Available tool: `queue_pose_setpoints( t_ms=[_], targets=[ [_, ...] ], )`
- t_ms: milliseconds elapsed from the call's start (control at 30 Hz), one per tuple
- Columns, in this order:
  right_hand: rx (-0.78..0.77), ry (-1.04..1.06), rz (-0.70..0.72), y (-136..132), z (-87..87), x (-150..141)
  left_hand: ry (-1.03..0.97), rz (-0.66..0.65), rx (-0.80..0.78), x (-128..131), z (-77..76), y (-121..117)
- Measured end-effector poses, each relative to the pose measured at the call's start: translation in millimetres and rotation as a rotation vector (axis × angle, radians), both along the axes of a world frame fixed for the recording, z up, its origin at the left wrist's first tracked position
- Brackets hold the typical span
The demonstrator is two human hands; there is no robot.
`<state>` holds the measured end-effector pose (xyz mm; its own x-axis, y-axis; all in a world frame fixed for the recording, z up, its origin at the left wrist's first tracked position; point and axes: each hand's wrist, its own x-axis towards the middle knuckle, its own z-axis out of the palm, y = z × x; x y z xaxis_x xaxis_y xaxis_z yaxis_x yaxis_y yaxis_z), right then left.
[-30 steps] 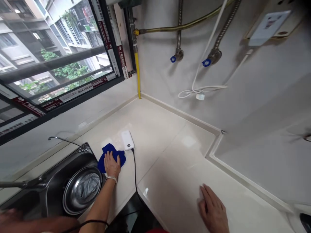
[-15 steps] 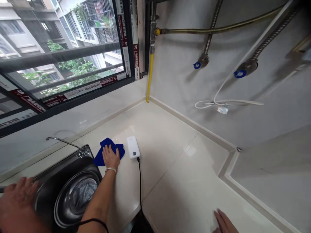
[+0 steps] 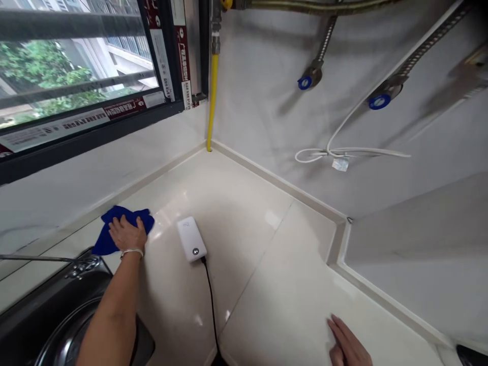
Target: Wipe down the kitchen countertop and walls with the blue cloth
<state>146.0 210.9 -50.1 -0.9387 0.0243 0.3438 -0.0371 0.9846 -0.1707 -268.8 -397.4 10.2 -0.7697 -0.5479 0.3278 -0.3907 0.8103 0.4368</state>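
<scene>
Daylight comes in through the window point(image 3: 82, 71) at upper left, bright outside. Small patches of glare gleam on the glossy countertop point(image 3: 290, 290), soft shadows streak the grey wall point(image 3: 255, 107), and the upper right corner falls dark.

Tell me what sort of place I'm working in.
Probably a kitchen, perhaps partly fitted: a dark metal sink set into a pale counter, a yellow pipe in the corner, and blue-marked valves on the wall.

Left hand point(image 3: 128, 235) flat, arm point(image 3: 114, 315) outstretched
</scene>
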Motion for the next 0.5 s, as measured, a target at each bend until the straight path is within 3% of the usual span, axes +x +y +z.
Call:
queue_pose_setpoints(
  t_ms=[167, 300, 500],
  targets=[
    [-0.007, -0.019, -0.031, -6.1, 3.7, -0.2, -0.028, -0.030, 0.012, -16.5, 1.4, -16.3],
    [-0.014, -0.009, -0.045, -8.9, 5.7, -3.2, -0.079, -0.083, 0.020, -14.9, 2.1, -20.2],
    [-0.020, 0.015, -0.050, -14.3, 13.1, -7.8, -0.123, -0.289, -0.049, 13.1, -5.8, 2.8]
  ],
)
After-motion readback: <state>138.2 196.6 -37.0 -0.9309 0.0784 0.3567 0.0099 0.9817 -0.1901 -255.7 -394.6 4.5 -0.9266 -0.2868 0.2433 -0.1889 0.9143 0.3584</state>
